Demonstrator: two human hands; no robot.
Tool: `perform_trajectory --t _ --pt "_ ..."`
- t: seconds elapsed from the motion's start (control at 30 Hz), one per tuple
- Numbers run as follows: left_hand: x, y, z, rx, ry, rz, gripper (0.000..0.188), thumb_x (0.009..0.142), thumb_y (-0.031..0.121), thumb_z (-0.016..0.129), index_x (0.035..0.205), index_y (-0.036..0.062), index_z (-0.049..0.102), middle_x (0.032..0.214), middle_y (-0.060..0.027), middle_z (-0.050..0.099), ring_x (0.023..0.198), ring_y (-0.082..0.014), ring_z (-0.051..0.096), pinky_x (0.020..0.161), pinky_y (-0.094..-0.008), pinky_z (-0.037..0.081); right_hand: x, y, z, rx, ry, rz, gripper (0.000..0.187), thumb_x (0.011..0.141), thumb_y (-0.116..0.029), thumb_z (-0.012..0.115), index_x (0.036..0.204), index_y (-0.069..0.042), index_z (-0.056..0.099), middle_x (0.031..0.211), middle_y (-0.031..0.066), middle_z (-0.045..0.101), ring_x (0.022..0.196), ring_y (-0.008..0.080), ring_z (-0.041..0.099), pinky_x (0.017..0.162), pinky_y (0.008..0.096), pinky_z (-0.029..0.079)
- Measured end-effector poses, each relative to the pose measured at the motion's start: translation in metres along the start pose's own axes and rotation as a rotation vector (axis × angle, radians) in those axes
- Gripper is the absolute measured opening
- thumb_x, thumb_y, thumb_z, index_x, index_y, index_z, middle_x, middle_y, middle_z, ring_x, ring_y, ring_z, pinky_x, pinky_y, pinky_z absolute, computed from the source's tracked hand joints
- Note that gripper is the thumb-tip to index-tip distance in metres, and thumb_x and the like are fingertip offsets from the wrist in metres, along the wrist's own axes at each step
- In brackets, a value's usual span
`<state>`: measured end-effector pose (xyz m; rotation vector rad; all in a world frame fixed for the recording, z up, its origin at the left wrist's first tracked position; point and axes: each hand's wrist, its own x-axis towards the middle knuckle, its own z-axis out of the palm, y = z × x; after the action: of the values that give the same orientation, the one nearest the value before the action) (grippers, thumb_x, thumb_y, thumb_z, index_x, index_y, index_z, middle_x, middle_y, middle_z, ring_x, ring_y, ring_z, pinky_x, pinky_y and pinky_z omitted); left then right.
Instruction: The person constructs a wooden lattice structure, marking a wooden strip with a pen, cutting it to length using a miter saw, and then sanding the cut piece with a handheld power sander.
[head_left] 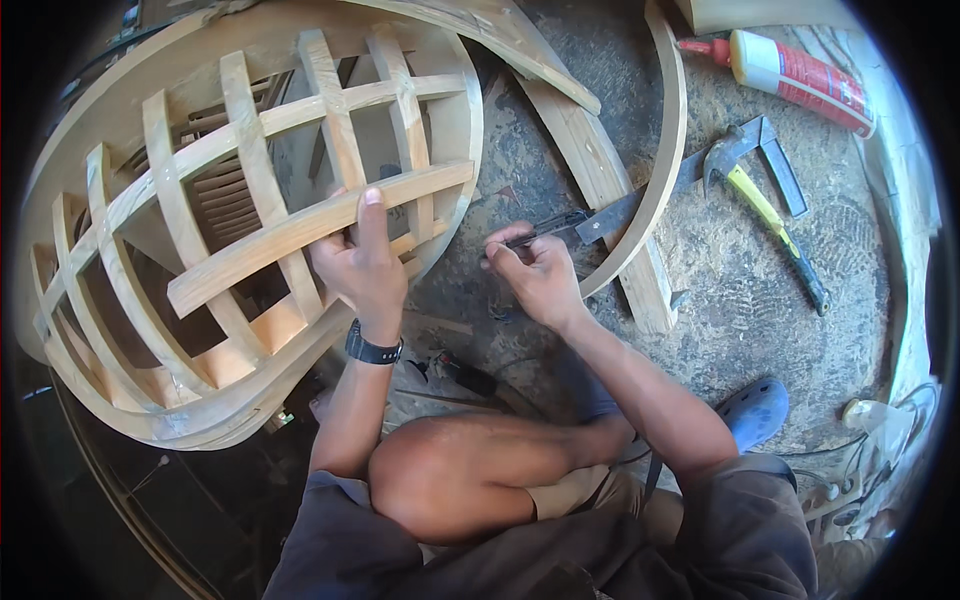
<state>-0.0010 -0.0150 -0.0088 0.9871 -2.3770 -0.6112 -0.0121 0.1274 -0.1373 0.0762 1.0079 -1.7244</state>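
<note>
A large rounded wooden frame (464, 130) with crossing curved slats fills the upper left. My left hand (365, 260) is closed on a loose-ended curved wooden slat (270, 243), thumb on top and fingers beneath. That slat lies across the frame's ribs, its left end sticking out over an opening. To the right of the frame, my right hand (535, 275) is closed in a pinch above the floor. Small dark thin pieces (548, 228) show at its fingertips; their kind is unclear. Just beyond them lies a flat dark metal blade (612, 218).
A hammer (765, 215) with a yellow and black handle rests on the worn floor, by the blade's angular end. Nearby are a thin curved wooden strip (668, 150), a wooden board (575, 140) and a red and white glue bottle (805, 82). My crossed leg sits below.
</note>
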Motion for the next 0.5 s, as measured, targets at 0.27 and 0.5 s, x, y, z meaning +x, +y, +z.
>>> perform_trajectory --t 0.27,0.5 --pt "0.007 -0.006 -0.009 0.057 0.059 0.031 0.039 0.09 0.026 0.078 0.11 -0.0068 0.069 0.101 -0.0173 0.073 0.094 -0.026 0.069 0.09 -0.0389 0.051 -0.004 -0.077 -0.036 -0.79 0.074 -0.266 0.027 0.091 -0.025 0.061 0.098 0.0 0.07 0.073 0.0196 0.067 0.069 0.0327 0.069 0.071 0.0425 0.053" --pt "0.005 0.002 -0.005 -0.072 0.075 0.052 0.051 0.086 0.038 0.08 0.103 -0.0087 0.068 0.096 -0.0244 0.073 0.094 -0.0379 0.07 0.087 -0.0432 0.05 -0.019 -0.178 -0.021 -1.353 -0.028 -0.358 0.031 0.096 -0.028 0.06 0.099 0.002 0.067 0.073 0.0116 0.062 0.069 0.0205 0.061 0.069 0.0378 0.049"
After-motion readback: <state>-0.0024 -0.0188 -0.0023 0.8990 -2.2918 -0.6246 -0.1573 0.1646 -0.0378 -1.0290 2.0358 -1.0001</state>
